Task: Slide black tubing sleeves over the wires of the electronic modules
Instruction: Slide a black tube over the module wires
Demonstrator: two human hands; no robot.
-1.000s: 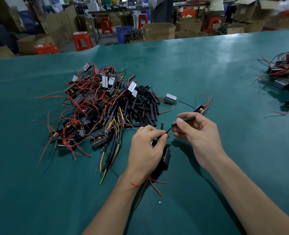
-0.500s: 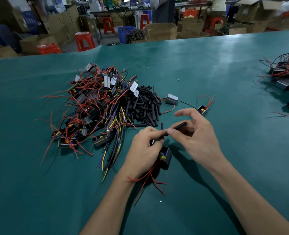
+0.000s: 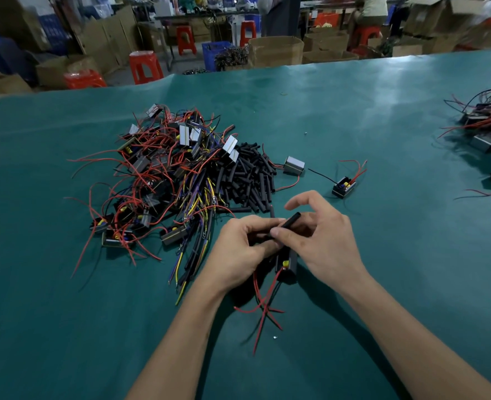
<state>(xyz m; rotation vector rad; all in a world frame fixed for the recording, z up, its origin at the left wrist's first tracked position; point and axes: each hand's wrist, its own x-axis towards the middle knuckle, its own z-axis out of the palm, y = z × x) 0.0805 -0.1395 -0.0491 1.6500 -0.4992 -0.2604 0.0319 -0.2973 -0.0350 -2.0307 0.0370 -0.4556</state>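
Note:
Between thumb and fingers, my right hand (image 3: 322, 243) pinches a short black tubing sleeve (image 3: 292, 220), its index finger lifted. My left hand (image 3: 244, 249) grips the black wire of a small black module (image 3: 287, 264) that hangs just below both hands, its red wires (image 3: 263, 310) trailing toward me on the green table (image 3: 65, 313). The sleeve's near end meets my left fingertips. A heap of loose black sleeves (image 3: 250, 177) lies just beyond my hands, beside a big tangle of modules with red and yellow wires (image 3: 157, 180).
Two single modules lie apart to the right of the heap, a grey one (image 3: 294, 166) and a black one (image 3: 344, 187). Another pile of modules (image 3: 486, 125) sits at the table's right edge. Red stools (image 3: 144, 66) and cardboard boxes (image 3: 276, 50) stand beyond the far edge.
My right hand has pushed the sleeve along the black wire toward my left hand, so the bare wire between them is gone. The module has risen slightly.

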